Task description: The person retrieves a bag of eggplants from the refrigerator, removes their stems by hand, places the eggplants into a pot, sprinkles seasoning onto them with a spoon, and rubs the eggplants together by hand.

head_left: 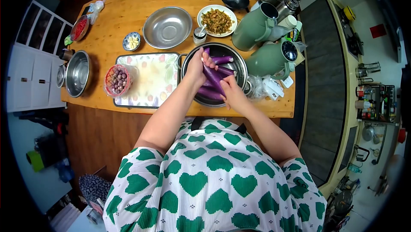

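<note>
Several purple eggplants (225, 59) lie in a round metal pot (242, 70) at the table's front edge. Over the pot, my left hand (199, 65) is closed round the upper part of one eggplant (212, 77), which slants down to the right. My right hand (233, 94) grips the lower end of that same eggplant, its fingers partly hidden from above. Left of the pot lies a floral tray (150, 80) with a red basket of small purple bulbs (117, 80) on its left end.
Behind the pot stand a small jar (199, 36), a plate of chopped food (217, 20) and an empty metal bowl (167, 27). Two green flasks (252, 28) and plastic bags (257, 86) are at the right. A small dish (131, 41) and another metal bowl (78, 74) stand left.
</note>
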Motion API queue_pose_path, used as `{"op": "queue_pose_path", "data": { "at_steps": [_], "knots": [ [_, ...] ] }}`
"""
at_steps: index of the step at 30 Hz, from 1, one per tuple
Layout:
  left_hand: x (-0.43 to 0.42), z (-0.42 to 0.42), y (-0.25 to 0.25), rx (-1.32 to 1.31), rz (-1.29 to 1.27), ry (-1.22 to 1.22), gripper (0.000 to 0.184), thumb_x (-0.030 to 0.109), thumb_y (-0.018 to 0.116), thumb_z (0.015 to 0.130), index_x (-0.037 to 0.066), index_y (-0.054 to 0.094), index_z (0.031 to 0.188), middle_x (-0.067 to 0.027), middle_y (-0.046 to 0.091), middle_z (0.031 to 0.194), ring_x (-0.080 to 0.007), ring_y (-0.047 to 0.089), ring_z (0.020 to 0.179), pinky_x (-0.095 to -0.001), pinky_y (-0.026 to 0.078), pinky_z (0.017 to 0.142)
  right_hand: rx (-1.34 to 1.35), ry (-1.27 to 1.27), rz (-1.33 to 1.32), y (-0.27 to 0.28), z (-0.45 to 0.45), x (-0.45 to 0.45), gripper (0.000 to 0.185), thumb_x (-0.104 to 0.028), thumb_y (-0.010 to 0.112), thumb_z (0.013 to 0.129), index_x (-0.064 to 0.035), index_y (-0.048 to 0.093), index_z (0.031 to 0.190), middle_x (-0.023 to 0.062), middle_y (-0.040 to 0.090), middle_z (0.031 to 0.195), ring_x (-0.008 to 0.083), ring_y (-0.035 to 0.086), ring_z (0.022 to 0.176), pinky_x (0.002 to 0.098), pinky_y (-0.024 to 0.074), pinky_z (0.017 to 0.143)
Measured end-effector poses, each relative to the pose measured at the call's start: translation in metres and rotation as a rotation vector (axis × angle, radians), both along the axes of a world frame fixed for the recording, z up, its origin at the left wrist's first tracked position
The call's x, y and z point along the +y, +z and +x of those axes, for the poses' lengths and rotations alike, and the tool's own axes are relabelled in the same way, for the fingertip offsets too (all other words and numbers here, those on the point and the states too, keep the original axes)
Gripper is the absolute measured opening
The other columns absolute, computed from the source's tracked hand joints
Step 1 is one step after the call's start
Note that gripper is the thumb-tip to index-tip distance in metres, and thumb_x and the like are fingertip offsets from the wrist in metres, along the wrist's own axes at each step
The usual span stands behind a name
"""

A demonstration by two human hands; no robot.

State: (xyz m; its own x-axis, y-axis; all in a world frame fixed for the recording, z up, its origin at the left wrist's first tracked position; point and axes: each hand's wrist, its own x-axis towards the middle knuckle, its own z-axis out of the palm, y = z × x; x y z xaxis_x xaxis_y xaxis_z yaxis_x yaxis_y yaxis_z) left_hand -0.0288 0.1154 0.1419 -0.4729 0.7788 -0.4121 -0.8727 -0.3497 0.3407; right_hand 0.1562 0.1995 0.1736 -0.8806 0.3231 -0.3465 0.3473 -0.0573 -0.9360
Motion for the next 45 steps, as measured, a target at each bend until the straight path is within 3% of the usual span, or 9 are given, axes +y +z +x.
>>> {"op": "queue_pose_path", "data": {
  "at_steps": [2, 5, 9, 11, 13, 15, 22, 37, 45],
  "knots": [
    [-0.005, -0.011, -0.012, -0.152, 0.531, -0.102, 0.054, 0.045, 0.042, 0.111, 0.02, 0.037, 0.063, 0.0067, 0.035, 0.053, -0.0101, 0.039, 0.05, -0.0312, 0.046, 0.063, -0.11, 0.215, -1.151, -0.018, 0.008, 0.018, 0.051, -0.058, 0.035, 0.11, -0.0102, 0.049, 0.103, -0.0044, 0.043, 0.065, 0.0059, 0.031, 0.043, 0.0243, 0.0363, 0.044],
    [-0.001, -0.011, 0.015, -0.012, 0.534, -0.124, 0.058, 0.043, 0.039, 0.113, 0.02, 0.034, 0.06, 0.0078, 0.032, 0.05, -0.0082, 0.037, 0.047, -0.0301, 0.046, 0.062, -0.133, 0.151, -1.033, -0.005, 0.006, 0.012, 0.051, -0.059, 0.034, 0.11, -0.0111, 0.049, 0.1, -0.003, 0.047, 0.067, 0.0036, 0.032, 0.042, 0.0245, 0.0363, 0.044],
    [0.012, 0.013, 0.028, 0.028, -0.191, 0.087, 0.071, 0.075, 0.03, 0.102, 0.016, 0.054, 0.072, -0.0012, 0.053, 0.06, -0.0195, 0.053, 0.055, -0.0348, 0.048, 0.061, -0.087, -0.016, 0.127, -0.023, -0.002, 0.014, 0.038, -0.042, 0.054, 0.108, -0.0074, 0.049, 0.122, 0.0068, 0.062, 0.079, 0.0184, 0.058, 0.056, 0.0325, 0.0495, 0.054],
    [0.008, 0.016, 0.001, 0.088, -0.423, -0.097, 0.083, 0.084, 0.026, 0.097, 0.009, 0.062, 0.106, -0.0066, 0.069, 0.089, -0.0233, 0.066, 0.087, -0.0421, 0.049, 0.088, -0.049, -0.002, 0.592, -0.038, -0.001, 0.039, 0.042, -0.032, 0.065, 0.102, -0.0075, 0.047, 0.131, 0.0244, 0.071, 0.104, 0.0456, 0.07, 0.092, 0.0495, 0.0553, 0.081],
    [-0.003, 0.016, -0.035, 0.328, -0.622, -0.221, 0.078, 0.077, 0.029, 0.102, 0.008, 0.06, 0.122, -0.0067, 0.068, 0.109, -0.0215, 0.062, 0.104, -0.0446, 0.045, 0.097, -0.063, 0.021, 0.878, -0.03, 0.0, 0.054, 0.041, -0.029, 0.067, 0.1, -0.0081, 0.05, 0.131, 0.0237, 0.07, 0.109, 0.0467, 0.068, 0.097, 0.0496, 0.0545, 0.083],
    [-0.023, 0.015, -0.067, 0.57, -0.718, -0.139, 0.038, 0.036, 0.054, 0.107, 0.008, 0.06, 0.131, -0.0066, 0.068, 0.111, -0.0207, 0.063, 0.102, -0.0354, 0.048, 0.095, 0.007, 0.046, 0.975, -0.034, 0.003, 0.066, 0.038, -0.026, 0.068, 0.098, -0.0091, 0.054, 0.129, 0.0222, 0.068, 0.11, 0.0451, 0.066, 0.099, 0.0494, 0.0536, 0.085],
    [-0.072, 0.006, -0.051, 1.608, -0.842, -0.203, 0.019, 0.001, 0.069, 0.083, 0.005, 0.076, 0.1, -0.0159, 0.071, 0.096, -0.0368, 0.067, 0.093, -0.0438, 0.054, 0.084, -0.08, -0.017, 1.18, -0.028, 0.003, 0.071, 0.033, -0.021, 0.067, 0.098, -0.0128, 0.061, 0.129, 0.018, 0.059, 0.108, 0.0398, 0.062, 0.102, 0.0477, 0.0517, 0.09],
    [-0.065, -0.002, -0.082, 2.614, -0.911, -0.721, 0.034, 0.014, 0.068, 0.079, 0.01, 0.07, 0.113, -0.0042, 0.063, 0.111, -0.0251, 0.055, 0.111, -0.0358, 0.043, 0.098, -0.02, -0.094, 1.161, -0.053, 0.003, 0.072, 0.039, -0.004, 0.068, 0.09, -0.0072, 0.063, 0.129, 0.0226, 0.055, 0.132, 0.0421, 0.054, 0.124, 0.0474, 0.0452, 0.106],
    [-0.063, -0.021, -0.06, 2.366, -0.562, -0.807, 0.05, 0.014, 0.08, 0.071, 0.009, 0.059, 0.116, -0.0103, 0.065, 0.11, -0.0305, 0.06, 0.111, -0.0405, 0.048, 0.096, 0.261, 0.095, 1.012, -0.06, -0.005, 0.052, 0.03, -0.004, 0.073, 0.082, -0.0061, 0.07, 0.112, 0.016, 0.063, 0.124, 0.038, 0.057, 0.121, 0.0471, 0.0461, 0.106]
  ]
}}
